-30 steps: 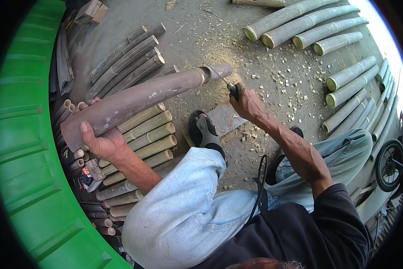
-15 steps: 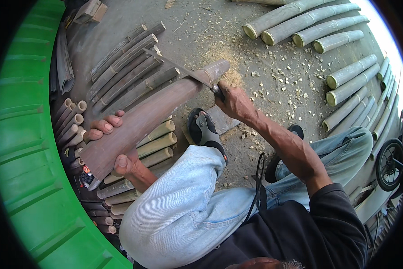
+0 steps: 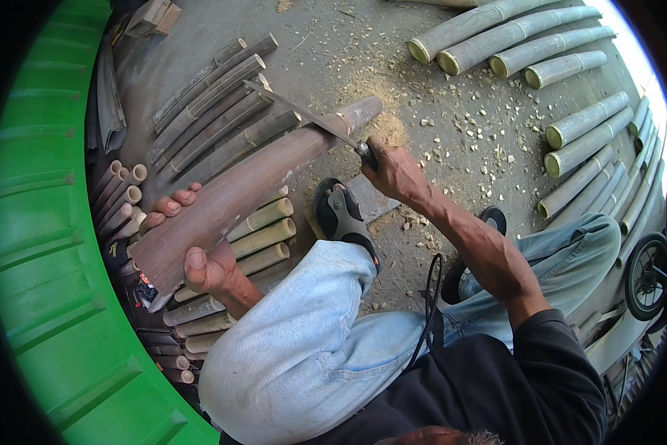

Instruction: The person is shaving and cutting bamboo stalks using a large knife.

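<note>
A thick brown bamboo section lies slanted across a pile of thinner bamboo pieces, its far end on the ground. My left hand grips its near end from below, fingers wrapped around it. My right hand is closed on the handle of a long knife, whose blade lies across the upper part of the bamboo section. My left foot in a black sandal sits just below the section.
Cut bamboo lengths lie stacked at the left, and more lie in rows at the top right and right edge. A green plastic surface curves along the left. Wood chips cover the ground. A small wheel stands at right.
My left hand has turned the bamboo section and shifted along its near end. My right hand has raised the knife, and the blade now lies across the section instead of at its far tip.
</note>
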